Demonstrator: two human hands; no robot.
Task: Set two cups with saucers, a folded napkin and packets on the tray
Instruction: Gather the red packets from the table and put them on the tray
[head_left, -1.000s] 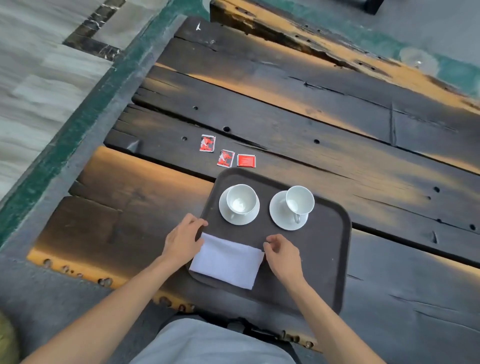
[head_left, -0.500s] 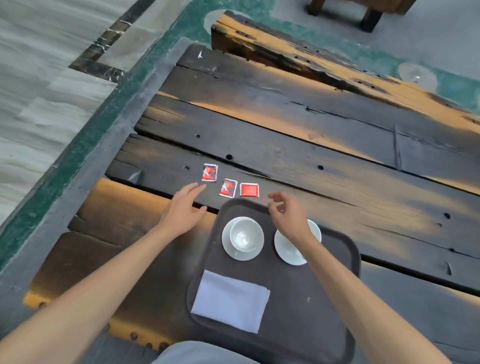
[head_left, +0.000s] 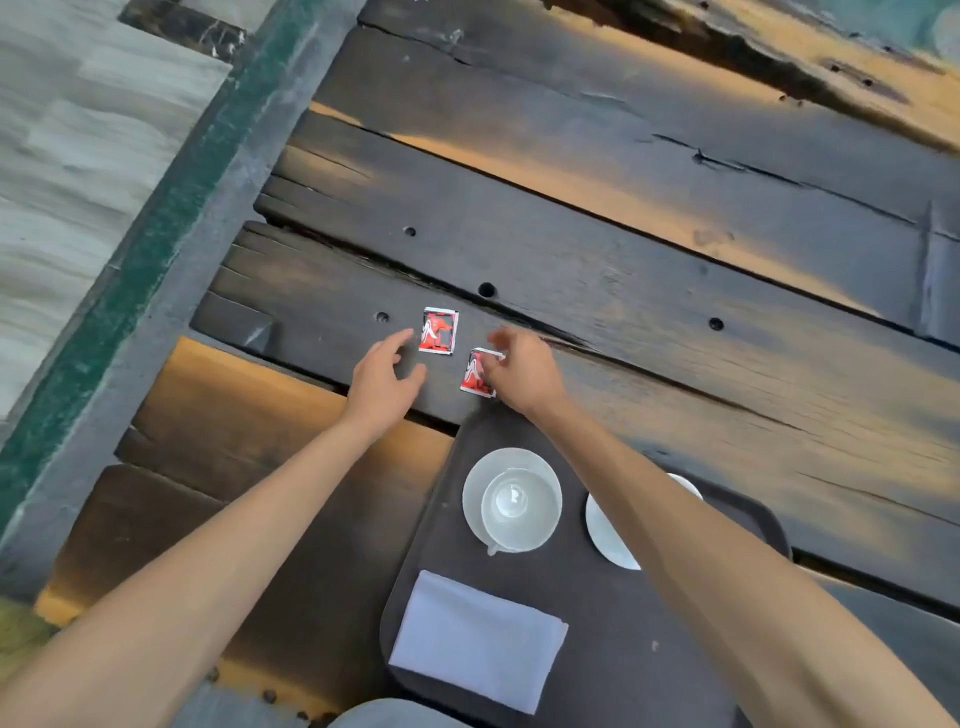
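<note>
A dark brown tray (head_left: 441, 499) lies at the near table edge. On it stand a white cup (head_left: 519, 512) on its saucer (head_left: 511, 462), a second saucer (head_left: 609, 535) mostly hidden by my right forearm, and a folded white napkin (head_left: 478, 639). Two red packets show on the plank beyond the tray: the left packet (head_left: 439, 330) and the middle packet (head_left: 474, 373). My left hand (head_left: 383, 382) hovers open just left of the left packet. My right hand (head_left: 522, 370) has curled fingers over the middle packet's right edge and hides whatever lies beneath it.
The table is made of dark weathered wooden planks (head_left: 649, 291) with gaps and bolt holes. Its left edge drops to a grey and green floor strip (head_left: 156, 218). A second wooden beam (head_left: 779, 57) runs along the far side.
Both hands left the napkin and reached forward to the packets. The right hand passed over the right cup and now covers the third packet. The view tilted forward.
</note>
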